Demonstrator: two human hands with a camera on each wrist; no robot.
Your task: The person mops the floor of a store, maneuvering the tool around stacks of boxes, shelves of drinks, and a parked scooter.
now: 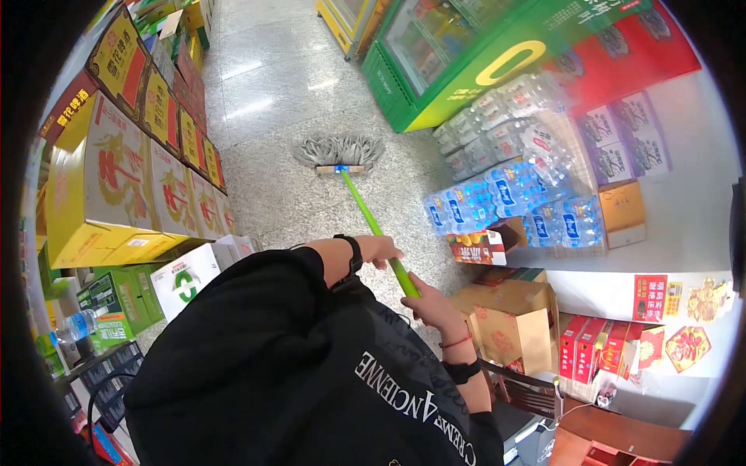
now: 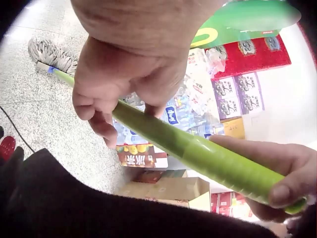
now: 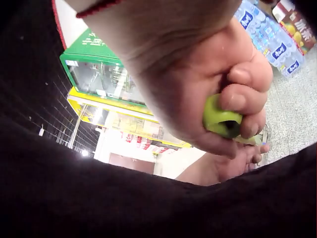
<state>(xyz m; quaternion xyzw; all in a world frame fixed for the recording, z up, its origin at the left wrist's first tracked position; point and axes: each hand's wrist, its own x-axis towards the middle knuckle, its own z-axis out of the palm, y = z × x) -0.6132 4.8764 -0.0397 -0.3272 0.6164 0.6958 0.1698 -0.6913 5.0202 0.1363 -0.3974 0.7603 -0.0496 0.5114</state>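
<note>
A mop with a grey string head (image 1: 339,152) lies on the speckled floor, its green handle (image 1: 362,203) slanting back toward the person. My left hand (image 1: 376,250) grips the handle farther down, fingers curled round it; in the left wrist view the left hand (image 2: 126,79) hides part of the pole. Near the handle's top end, my right hand (image 1: 432,306) holds the ribbed grip. The right wrist view shows the right hand (image 3: 223,89) wrapped round the hollow green end (image 3: 223,119).
Stacked beer cartons (image 1: 116,171) line the left side. On the right stand a green fridge (image 1: 412,70), packs of bottled water (image 1: 505,190) and an open cardboard box (image 1: 513,314). A yellow-framed cooler (image 1: 350,23) is at the far end, and a dark chair (image 1: 521,388) near the person's right.
</note>
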